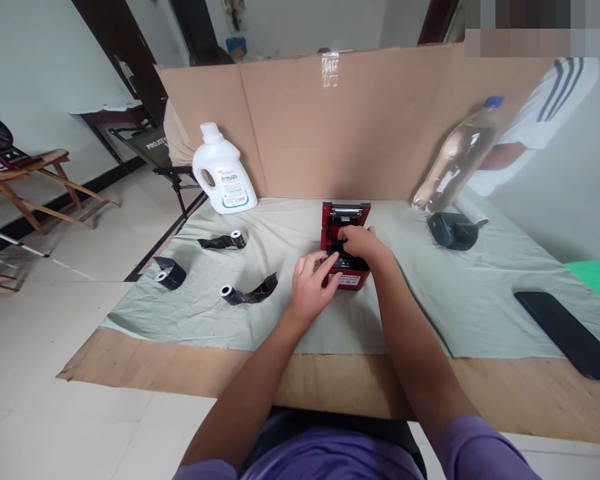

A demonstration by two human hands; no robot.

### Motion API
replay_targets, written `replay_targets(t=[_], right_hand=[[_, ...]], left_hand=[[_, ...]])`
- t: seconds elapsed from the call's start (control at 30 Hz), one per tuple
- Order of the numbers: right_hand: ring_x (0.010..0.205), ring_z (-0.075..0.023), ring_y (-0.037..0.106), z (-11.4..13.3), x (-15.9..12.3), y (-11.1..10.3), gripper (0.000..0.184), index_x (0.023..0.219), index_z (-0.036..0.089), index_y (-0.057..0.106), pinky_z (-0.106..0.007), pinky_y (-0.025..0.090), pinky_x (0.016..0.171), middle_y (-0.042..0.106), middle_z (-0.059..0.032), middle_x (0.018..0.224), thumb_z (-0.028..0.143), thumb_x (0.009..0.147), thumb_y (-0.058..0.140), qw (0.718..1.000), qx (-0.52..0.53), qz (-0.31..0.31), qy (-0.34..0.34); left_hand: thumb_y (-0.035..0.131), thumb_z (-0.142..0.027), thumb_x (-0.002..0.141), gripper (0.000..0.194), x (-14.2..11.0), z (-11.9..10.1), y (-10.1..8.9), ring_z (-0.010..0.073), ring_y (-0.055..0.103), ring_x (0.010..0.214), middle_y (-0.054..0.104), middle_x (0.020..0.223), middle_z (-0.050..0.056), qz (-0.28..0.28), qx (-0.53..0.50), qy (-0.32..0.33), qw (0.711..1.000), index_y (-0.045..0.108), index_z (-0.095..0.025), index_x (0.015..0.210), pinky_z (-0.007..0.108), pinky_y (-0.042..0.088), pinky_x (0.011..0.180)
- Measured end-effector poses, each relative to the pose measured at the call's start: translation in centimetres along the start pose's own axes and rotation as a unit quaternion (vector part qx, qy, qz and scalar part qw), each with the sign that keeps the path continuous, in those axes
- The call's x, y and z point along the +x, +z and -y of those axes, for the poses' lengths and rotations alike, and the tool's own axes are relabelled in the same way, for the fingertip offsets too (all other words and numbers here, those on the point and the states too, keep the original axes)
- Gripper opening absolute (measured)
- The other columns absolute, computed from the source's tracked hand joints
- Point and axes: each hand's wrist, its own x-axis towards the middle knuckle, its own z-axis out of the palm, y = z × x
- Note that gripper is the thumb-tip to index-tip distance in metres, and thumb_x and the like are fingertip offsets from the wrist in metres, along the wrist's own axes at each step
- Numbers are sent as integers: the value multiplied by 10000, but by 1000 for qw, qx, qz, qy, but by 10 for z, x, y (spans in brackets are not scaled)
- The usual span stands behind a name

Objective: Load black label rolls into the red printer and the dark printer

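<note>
A small red printer (345, 227) stands in the middle of the cloth-covered table with its lid raised. My left hand (311, 283) rests against the printer's left front side, fingers spread and touching its body. My right hand (363, 241) reaches into the open top, fingers curled over something black inside that I cannot make out. Three black rolls lie to the left: one (225, 241) near the bottle, one (170, 273) by the table's left edge, one (247, 292) partly unwound near my left hand.
A white detergent bottle (224, 172) stands at the back left. A clear plastic bottle (457, 157) leans at the back right beside a black device (453, 230). A black phone (570, 333) lies at right. A cardboard wall (330, 127) backs the table. Another person's sleeve (550, 100) shows behind.
</note>
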Motion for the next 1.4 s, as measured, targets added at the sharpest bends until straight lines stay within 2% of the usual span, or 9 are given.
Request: replay_targets(t=[0.13, 0.3, 0.43, 0.53, 0.77, 0.93, 1.07, 1.27, 1.4], right_hand=[[1171, -358, 597, 2, 1, -2, 344, 1063, 210, 727, -573, 310, 1071, 730, -132, 1176, 108, 766, 588, 1000, -15, 8, 8], [923, -272, 647, -17, -9, -30, 187, 867, 196, 730, -417, 453, 911, 754, -89, 977, 214, 836, 547, 989, 142, 45, -10], [853, -251, 627, -40, -10, -40, 278, 780, 175, 665, -364, 462, 823, 718, -107, 871, 379, 903, 521, 968, 216, -119, 56], [865, -234, 614, -46, -2, -30, 319, 940, 174, 622, -354, 467, 820, 694, -105, 917, 463, 928, 488, 924, 273, -244, 109], [786, -186, 568, -44, 8, -4, 338, 834, 233, 531, -288, 475, 697, 601, -16, 808, 544, 904, 418, 860, 451, -238, 27], [955, -222, 579, -54, -22, 19, 226, 868, 226, 614, -336, 500, 827, 624, -59, 1047, 405, 779, 509, 864, 431, -260, -12], [1116, -239, 563, -59, -42, 50, 506, 1267, 262, 551, -380, 496, 960, 530, -85, 1376, 367, 774, 507, 861, 456, -223, -13], [1349, -241, 468, -55, -35, 84, 721, 1495, 231, 335, -390, 415, 1117, 412, -101, 1565, 386, 799, 447, 805, 550, -222, -9], [1437, -234, 419, -54, -30, 90, 793, 1538, 218, 254, -396, 371, 1166, 372, -109, 1612, 422, 798, 450, 780, 589, -211, -3]], left_hand=[[580, -352, 965, 415, 7, -5, -4, 306, 485, 1375, 627, 1410, 79, 84, -15, -3, 996, 612, -287, 1374, 498, 353, 1126], [547, -325, 980, 323, 12, 1, -4, 294, 511, 1351, 666, 1368, 63, 120, -24, 10, 992, 664, -266, 1276, 508, 319, 1134], [557, -354, 980, 316, 22, 2, -4, 285, 551, 1241, 713, 1264, 59, 118, -24, 3, 993, 680, -265, 1257, 475, 350, 1076], [574, -331, 972, 254, 40, 1, -5, 267, 576, 1122, 738, 1149, 49, 149, -13, -10, 989, 727, -268, 1165, 448, 370, 998], [544, -286, 981, 258, 84, 3, -4, 238, 545, 919, 672, 844, 60, 233, 44, 99, 966, 768, -239, 862, 400, 357, 858], [565, -310, 980, 240, 92, 5, -2, 254, 529, 947, 640, 839, 72, 206, 46, 165, 963, 751, -234, 848, 405, 340, 856], [554, -325, 990, 249, 93, 4, 0, 255, 532, 952, 644, 855, 71, 198, 42, 182, 962, 739, -237, 848, 411, 347, 874], [582, -316, 937, 220, 87, 23, 13, 280, 536, 1129, 641, 1136, 87, 117, -50, -29, 991, 707, -252, 1105, 458, 382, 1028], [558, -207, 806, 607, 66, 53, 33, 281, 499, 1332, 517, 1442, 101, 115, -274, -262, 918, 509, -241, 1411, 444, 440, 1082]])
